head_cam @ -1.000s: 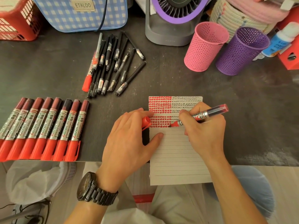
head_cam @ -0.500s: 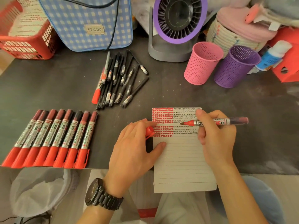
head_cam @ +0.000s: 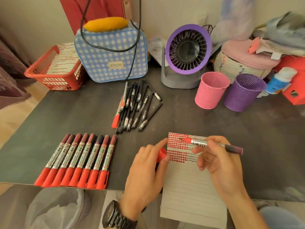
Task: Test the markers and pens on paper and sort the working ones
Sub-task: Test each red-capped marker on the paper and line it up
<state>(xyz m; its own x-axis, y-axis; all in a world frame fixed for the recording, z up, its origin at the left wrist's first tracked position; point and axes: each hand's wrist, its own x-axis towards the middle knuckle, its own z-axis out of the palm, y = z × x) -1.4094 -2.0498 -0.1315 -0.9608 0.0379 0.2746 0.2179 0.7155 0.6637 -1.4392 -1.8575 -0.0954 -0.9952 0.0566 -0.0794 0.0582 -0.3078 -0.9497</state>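
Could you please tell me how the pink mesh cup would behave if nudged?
The pink mesh cup looks light: perforated walls, nothing sticking out, so it probably slides easily. It stands upright, narrowing toward its base, so a high push might tip it.

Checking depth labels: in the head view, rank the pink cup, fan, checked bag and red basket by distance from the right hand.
1. Pink cup, just beyond the right hand.
2. Fan, behind the cup, back centre.
3. Checked bag, at the back, left of the fan.
4. Red basket, far back-left corner.
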